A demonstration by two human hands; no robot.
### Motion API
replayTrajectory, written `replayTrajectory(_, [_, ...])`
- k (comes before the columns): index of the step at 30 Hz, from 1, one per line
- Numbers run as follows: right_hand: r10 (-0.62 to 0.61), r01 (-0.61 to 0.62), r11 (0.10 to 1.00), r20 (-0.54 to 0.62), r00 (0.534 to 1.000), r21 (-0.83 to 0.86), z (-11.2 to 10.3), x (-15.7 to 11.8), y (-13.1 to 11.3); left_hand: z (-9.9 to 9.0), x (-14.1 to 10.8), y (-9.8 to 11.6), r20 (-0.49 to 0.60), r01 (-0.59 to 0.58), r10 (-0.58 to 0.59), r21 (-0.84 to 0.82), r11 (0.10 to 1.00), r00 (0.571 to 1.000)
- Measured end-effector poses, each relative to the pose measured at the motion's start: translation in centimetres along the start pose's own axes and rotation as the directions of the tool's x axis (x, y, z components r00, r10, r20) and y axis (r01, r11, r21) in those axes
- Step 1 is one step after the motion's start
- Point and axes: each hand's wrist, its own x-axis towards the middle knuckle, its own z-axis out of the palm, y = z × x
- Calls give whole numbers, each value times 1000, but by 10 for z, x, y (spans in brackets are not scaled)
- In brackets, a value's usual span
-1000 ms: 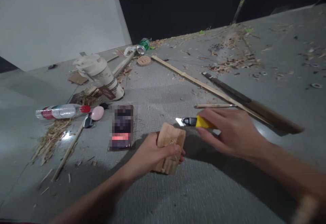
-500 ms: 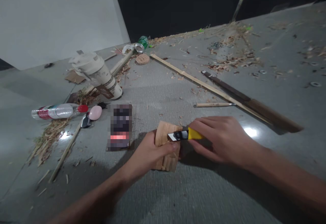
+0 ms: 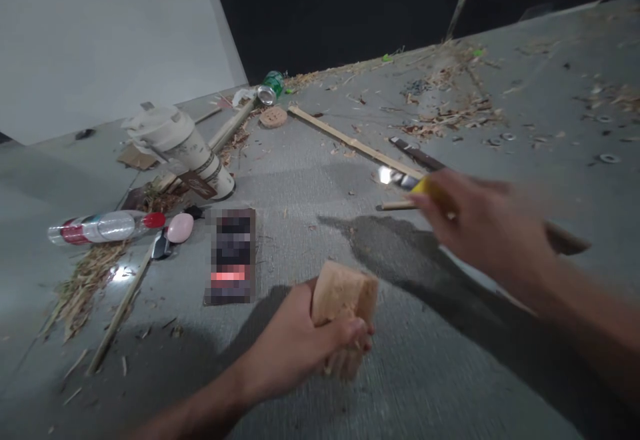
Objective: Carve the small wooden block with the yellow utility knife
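A pale, partly carved wood block (image 3: 345,290) is gripped in my left hand (image 3: 310,333), its thumb lying across the near face. My right hand (image 3: 475,227) is blurred by motion and closed around the yellow handle of a utility knife (image 3: 425,190). The knife's blade catches bright light and points to the left, well above and apart from the block. Beneath the right hand lie a thin wooden stick (image 3: 397,206) and a long dark tool (image 3: 565,237), both partly hidden by it.
To the left are a phone (image 3: 231,257) with a blurred screen, a plastic bottle (image 3: 110,228) on its side and a lidded cup (image 3: 185,150). A long wood strip (image 3: 345,139), a green can (image 3: 271,88) and scattered shavings (image 3: 450,120) lie farther back.
My right hand has lifted the utility knife off the block, up and to the right. My left hand has brought the block slightly lower and to the right, turning it a little.
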Motion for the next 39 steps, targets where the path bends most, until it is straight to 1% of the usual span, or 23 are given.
replayTrajectory(1, [48, -47, 999, -17, 999, 15, -2, 3, 5, 1, -1, -1, 6, 16, -16, -11, 1000, 1000])
replayTrajectory(2, [56, -56, 998, -9, 998, 41, -3, 4, 7, 2, -1, -1, -5, 11, -11, -22, 1000, 1000])
replayTrajectory(3, [33, -31, 996, -25, 999, 81, -5, 4, 6, 2, -1, 0, -35, 1, -2, -33, 999, 999])
replayTrajectory(5, [-108, 102, 979, 30, 994, 175, -6, 1, -6, 0, 2, 2, -131, -43, 35, -54, 998, 991])
replayTrajectory(6, [-196, 181, 957, 43, 980, 225, -7, -3, -15, -1, 4, 3, -172, -62, 51, -60, 996, 984])
replayTrajectory(7, [-260, 232, 936, 79, 962, 266, -6, -6, -24, -3, 6, 4, -207, -80, 68, -54, 995, 976])
replayTrajectory(8, [-308, 265, 918, 108, 945, 296, -5, -10, -33, -5, 7, 4, -234, -97, 86, -33, 995, 968])
replayTrajectory(10, [-357, 290, 899, 164, 920, 329, -3, -16, -45, -7, 9, 3, -269, -129, 135, 38, 991, 954])
replayTrajectory(12, [-368, 292, 895, 190, 910, 337, -1, -19, -51, -8, 10, 1, -279, -162, 185, 107, 981, 942])
replayTrajectory(15, [-361, 285, 901, 204, 910, 326, 0, -21, -51, -8, 10, -1, -276, -187, 218, 136, 973, 936])
replayTrajectory(18, [-364, 289, 903, 213, 907, 317, 1, -21, -49, -7, 10, -2, -263, -176, 204, 128, 976, 943])
replayTrajectory(21, [-357, 289, 911, 212, 910, 294, 2, -21, -48, -7, 10, -1, -208, -131, 143, 72, 989, 968])
replayTrajectory(24, [-325, 288, 932, 157, 933, 218, 1, -19, -47, -6, 10, 4, -178, -118, 118, 11, 993, 977])
replayTrajectory(27, [-302, 288, 947, 87, 949, 145, -2, -18, -50, -7, 11, 11, -196, -115, 108, -23, 993, 975])
replayTrajectory(30, [-286, 281, 955, 51, 957, 93, -4, -16, -56, -10, 13, 20, -206, -147, 146, 12, 989, 968])
replayTrajectory(32, [-283, 279, 957, 46, 958, 78, -5, -11, -52, -12, 13, 22, -196, -172, 169, 1, 985, 966])
replayTrajectory(33, [-247, 245, 968, 37, 968, 61, -7, -7, -46, -12, 13, 22, -170, -162, 153, -41, 986, 973])
replayTrajectory(34, [-190, 188, 981, 32, 981, 42, -9, -3, -37, -12, 11, 20, -119, -132, 119, -107, 985, 986])
replayTrajectory(35, [-81, 81, 997, -4, 997, 0, -11, 3, -25, -11, 9, 18, -55, -84, 75, -181, 980, 996])
replayTrajectory(36, [70, -71, 997, -40, 997, -42, -15, 9, -13, -10, 8, 15, 22, -27, 33, -249, 968, 999])
replayTrajectory(37, [193, -196, 978, -49, 980, -68, -18, 14, -1, -9, 6, 13, 76, 18, 4, -290, 957, 997])
replayTrajectory(38, [273, -281, 955, -93, 958, -94, -20, 17, 9, -7, 5, 11, 87, 31, -5, -303, 952, 996])
replayTrajectory(39, [289, -302, 949, -131, 948, -96, -22, 19, 16, -6, 5, 9, 83, 27, -2, -295, 955, 997])
